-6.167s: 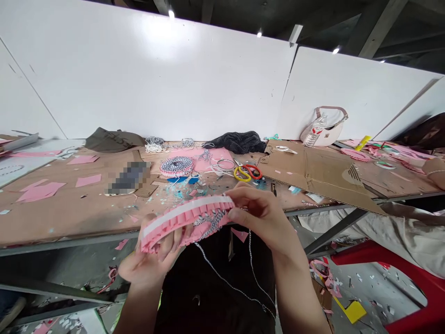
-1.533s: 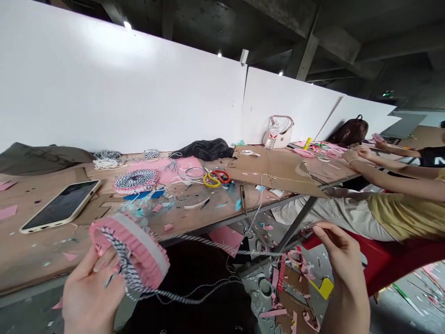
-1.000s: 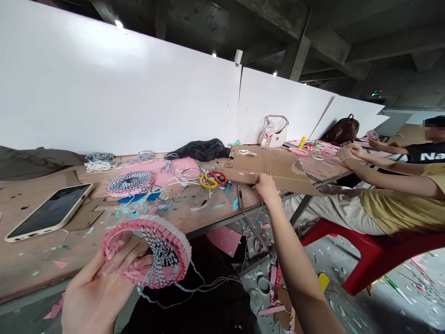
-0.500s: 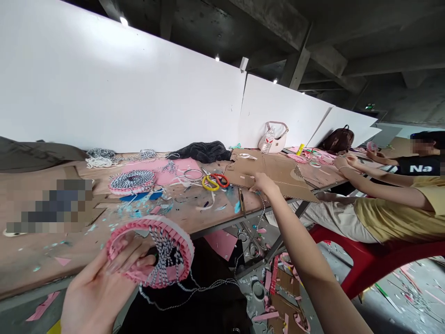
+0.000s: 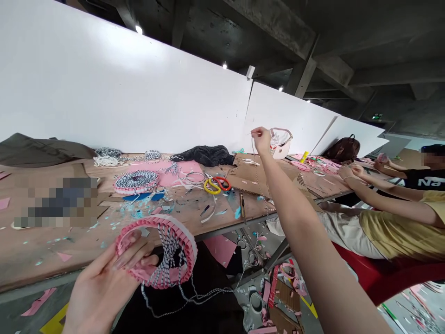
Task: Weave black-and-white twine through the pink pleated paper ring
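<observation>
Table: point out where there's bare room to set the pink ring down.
The table is barest along its near edge, left of the pink ring in the left hand. Another patch lies between the scissors and the table edge. It is crowded around the woven disc and the cardboard.

Scissors (image 5: 217, 184) with yellow and red handles sit on the table (image 5: 62, 241), dark cloth (image 5: 205, 155) behind, white handbag (image 5: 283, 144) further along, cardboard (image 5: 253, 178) nearby.
</observation>
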Tool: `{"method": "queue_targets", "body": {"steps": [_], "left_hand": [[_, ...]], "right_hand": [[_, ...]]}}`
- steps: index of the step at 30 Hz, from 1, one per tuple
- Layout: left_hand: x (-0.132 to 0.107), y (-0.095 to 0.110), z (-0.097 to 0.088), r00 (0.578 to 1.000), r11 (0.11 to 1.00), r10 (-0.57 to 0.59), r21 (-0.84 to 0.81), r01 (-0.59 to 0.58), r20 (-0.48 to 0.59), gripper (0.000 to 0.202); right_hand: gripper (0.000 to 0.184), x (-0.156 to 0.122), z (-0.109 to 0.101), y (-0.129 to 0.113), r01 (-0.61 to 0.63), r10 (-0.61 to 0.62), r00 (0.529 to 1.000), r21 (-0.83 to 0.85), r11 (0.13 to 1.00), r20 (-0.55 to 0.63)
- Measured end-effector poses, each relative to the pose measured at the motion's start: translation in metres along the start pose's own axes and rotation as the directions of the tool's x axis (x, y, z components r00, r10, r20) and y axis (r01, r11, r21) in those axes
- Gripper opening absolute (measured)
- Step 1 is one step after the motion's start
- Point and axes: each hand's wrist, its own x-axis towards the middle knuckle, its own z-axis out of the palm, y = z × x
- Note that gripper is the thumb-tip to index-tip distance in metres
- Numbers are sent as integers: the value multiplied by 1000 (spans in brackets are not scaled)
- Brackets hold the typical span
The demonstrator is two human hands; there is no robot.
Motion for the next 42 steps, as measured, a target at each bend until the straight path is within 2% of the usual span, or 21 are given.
{"method": "queue_targets", "body": {"steps": [3,6,8,10,12,13,15,16,18,22,24,25,26,28,29,30,33,34,36,39,42], "left_hand": [[-1,-2,2,1000,1000,-9,-13,9,3,21],[-4,-3,6,1000,999,-11,-37,12,12,23],[-6,-4,9,999,998,-39,-43,39,12,24],[-7,-6,12,999,997,-45,-64,45,9,23],[-7,-8,14,1000,995,-28,-94,28,6,22],[-7,-10,15,1000,994,-17,-109,17,5,21],[-6,-13,16,1000,992,-18,-129,19,5,21],[-6,-15,16,1000,991,-29,-134,30,9,21],[-6,-19,15,998,990,-52,-132,55,27,21],[-4,-23,12,996,998,-64,26,62,56,14],[-2,-23,16,997,975,29,217,-44,71,25],[-1,-23,19,985,930,140,328,-164,96,34],[-1,-22,23,951,848,273,430,-310,147,43],[0,-22,34,807,590,507,561,-581,303,50],[1,-22,39,764,499,514,589,-636,389,48],[2,-21,43,757,454,460,609,-650,465,45],[7,-22,50,786,450,168,664,-598,595,39],[10,-23,50,778,446,118,668,-596,616,41],[15,-25,47,755,440,121,647,-623,645,47],[24,-28,37,679,443,148,566,-696,719,50],[29,-28,27,561,438,140,457,-774,816,44]], "right_hand": [[32,-1,13,-14,44,-52,994,84,996,99],[27,-31,27,-24,97,-133,976,202,975,173],[19,-69,30,-31,154,-214,961,306,939,173],[22,-122,28,-39,215,-313,933,420,882,179],[27,-184,23,-46,247,-438,868,565,788,232],[25,-215,21,-50,209,-530,809,719,663,255],[28,-268,20,-56,38,-625,716,876,480,311],[35,-287,21,-58,-56,-638,691,906,419,338],[43,-309,28,-62,-201,-613,694,919,339,377],[37,-310,39,-60,-315,-556,737,923,220,384],[35,-306,38,-57,-304,-572,724,923,237,386],[34,-304,35,-55,-282,-578,720,923,263,385],[33,-304,33,-54,-252,-578,721,921,296,383],[33,-305,29,-53,-198,-574,724,912,360,384],[33,-306,28,-54,-187,-575,719,906,379,389],[32,-307,28,-55,-187,-582,710,903,387,396],[34,-308,31,-57,-242,-602,675,899,366,427],[37,-308,33,-57,-263,-603,669,897,355,435],[45,-308,36,-56,-292,-593,670,893,342,446],[44,-307,37,-52,-277,-576,705,909,313,413],[21,-306,36,-50,-260,-586,724,931,256,363]]}}
